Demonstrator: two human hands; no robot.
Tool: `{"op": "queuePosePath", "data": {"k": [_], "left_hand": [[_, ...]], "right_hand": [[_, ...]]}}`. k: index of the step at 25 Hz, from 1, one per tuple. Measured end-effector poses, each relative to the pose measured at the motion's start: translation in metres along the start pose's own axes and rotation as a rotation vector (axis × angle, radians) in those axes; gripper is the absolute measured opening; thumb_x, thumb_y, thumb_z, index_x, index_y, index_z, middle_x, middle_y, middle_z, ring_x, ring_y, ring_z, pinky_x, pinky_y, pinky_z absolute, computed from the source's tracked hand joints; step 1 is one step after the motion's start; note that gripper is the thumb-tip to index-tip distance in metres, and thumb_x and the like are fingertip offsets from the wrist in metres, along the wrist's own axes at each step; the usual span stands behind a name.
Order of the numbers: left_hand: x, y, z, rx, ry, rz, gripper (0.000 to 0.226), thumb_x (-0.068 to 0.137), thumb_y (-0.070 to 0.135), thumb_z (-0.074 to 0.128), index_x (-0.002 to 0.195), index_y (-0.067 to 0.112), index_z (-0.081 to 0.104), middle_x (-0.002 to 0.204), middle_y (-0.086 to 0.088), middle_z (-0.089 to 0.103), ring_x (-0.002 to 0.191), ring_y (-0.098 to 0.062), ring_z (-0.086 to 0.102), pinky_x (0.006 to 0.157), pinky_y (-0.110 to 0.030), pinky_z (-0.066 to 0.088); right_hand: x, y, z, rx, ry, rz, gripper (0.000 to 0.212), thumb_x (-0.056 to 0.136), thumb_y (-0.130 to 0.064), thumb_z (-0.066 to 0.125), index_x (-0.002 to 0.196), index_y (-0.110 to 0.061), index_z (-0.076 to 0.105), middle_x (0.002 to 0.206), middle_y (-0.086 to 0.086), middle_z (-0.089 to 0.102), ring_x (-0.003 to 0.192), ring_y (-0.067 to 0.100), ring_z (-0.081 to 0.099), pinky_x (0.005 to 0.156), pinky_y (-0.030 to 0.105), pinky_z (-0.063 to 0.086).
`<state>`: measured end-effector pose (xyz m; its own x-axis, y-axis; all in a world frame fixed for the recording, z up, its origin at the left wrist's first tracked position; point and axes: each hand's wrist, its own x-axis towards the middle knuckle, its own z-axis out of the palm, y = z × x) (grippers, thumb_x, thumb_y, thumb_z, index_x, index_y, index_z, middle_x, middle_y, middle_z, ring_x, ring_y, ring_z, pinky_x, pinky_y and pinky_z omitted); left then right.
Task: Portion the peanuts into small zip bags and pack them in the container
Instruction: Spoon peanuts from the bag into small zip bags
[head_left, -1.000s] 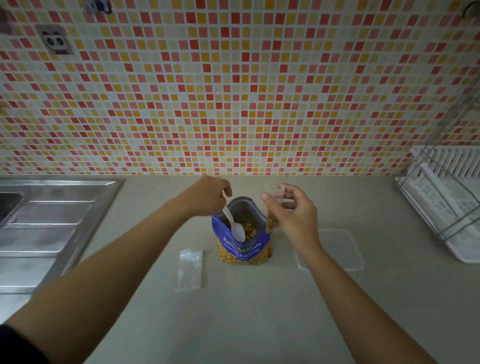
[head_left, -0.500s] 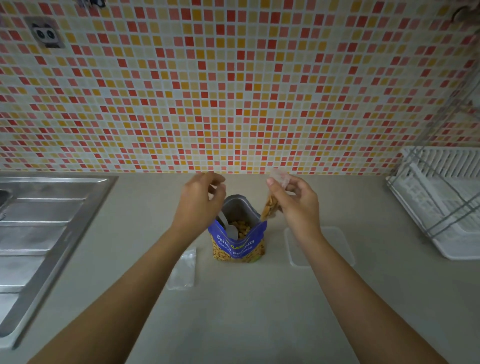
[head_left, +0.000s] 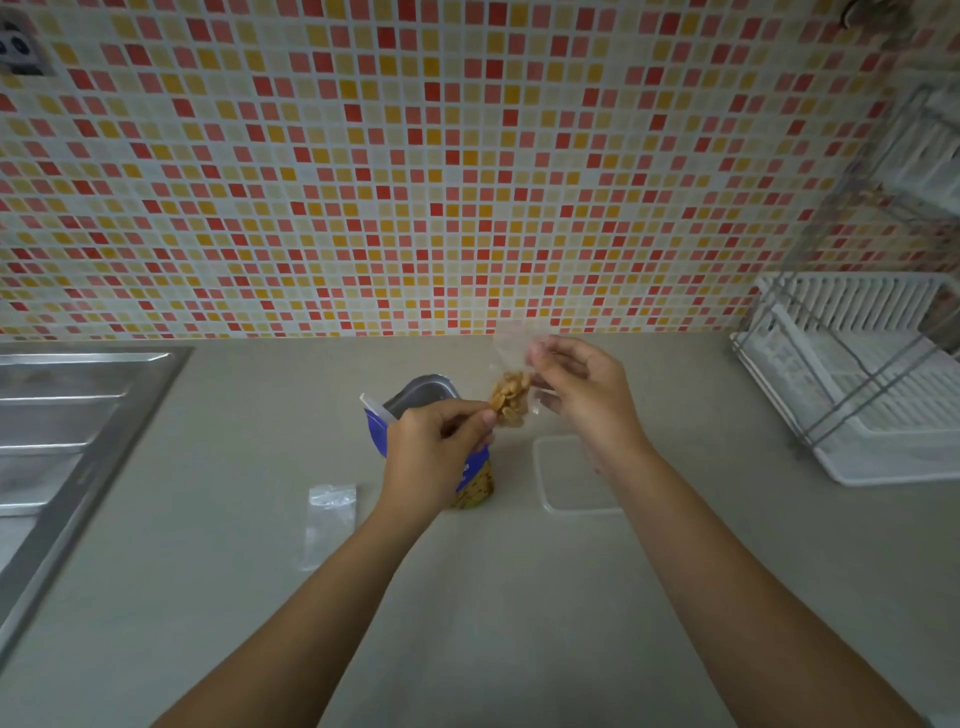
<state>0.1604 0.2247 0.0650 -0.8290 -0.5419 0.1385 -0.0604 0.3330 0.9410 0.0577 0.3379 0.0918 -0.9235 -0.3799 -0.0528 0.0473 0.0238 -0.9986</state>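
Two hands busy — right hand (head_left: 582, 400) pinches the zip bag (head_left: 511, 397), likely limp and light, at its mouth; left hand (head_left: 436, 452) grips a spoon (head_left: 375, 407).

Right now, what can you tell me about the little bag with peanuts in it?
The small zip bag is clear, thin plastic, partly filled with tan peanuts at its bottom, its top empty. It hangs above the counter, beside the blue peanut pouch. The right hand pinches its upper part; the left hand's fingertips reach its lower edge.
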Motion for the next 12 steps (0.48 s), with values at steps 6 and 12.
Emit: {"op": "queuePosePath", "data": {"k": [6, 12], "left_hand": [[-0.067, -0.058, 0.064, -0.118, -0.190, -0.273, 0.024, 0.084, 0.010, 0.065, 0.068, 0.027, 0.067, 0.051, 0.010, 0.064, 0.054, -0.003, 0.060, 0.062, -0.023, 0.051], [-0.114, -0.120, 0.112, 0.274, -0.290, -0.515, 0.027, 0.080, 0.017, 0.064, 0.053, 0.015, 0.065, 0.051, 0.002, 0.059, 0.046, 0.001, 0.051, 0.051, -0.011, 0.035]], "right_hand": [[-0.032, 0.076, -0.066, -0.069, 0.001, 0.239, 0.012, 0.077, -0.015, 0.073, 0.072, -0.016, 0.062, 0.061, -0.006, 0.068, 0.057, 0.006, 0.063, 0.059, 0.018, 0.050], [-0.061, 0.202, -0.090, -0.110, 0.145, 0.620, 0.014, 0.075, -0.014, 0.075, 0.085, -0.007, 0.066, 0.071, 0.010, 0.065, 0.060, 0.015, 0.059, 0.058, 0.024, 0.050]]}}
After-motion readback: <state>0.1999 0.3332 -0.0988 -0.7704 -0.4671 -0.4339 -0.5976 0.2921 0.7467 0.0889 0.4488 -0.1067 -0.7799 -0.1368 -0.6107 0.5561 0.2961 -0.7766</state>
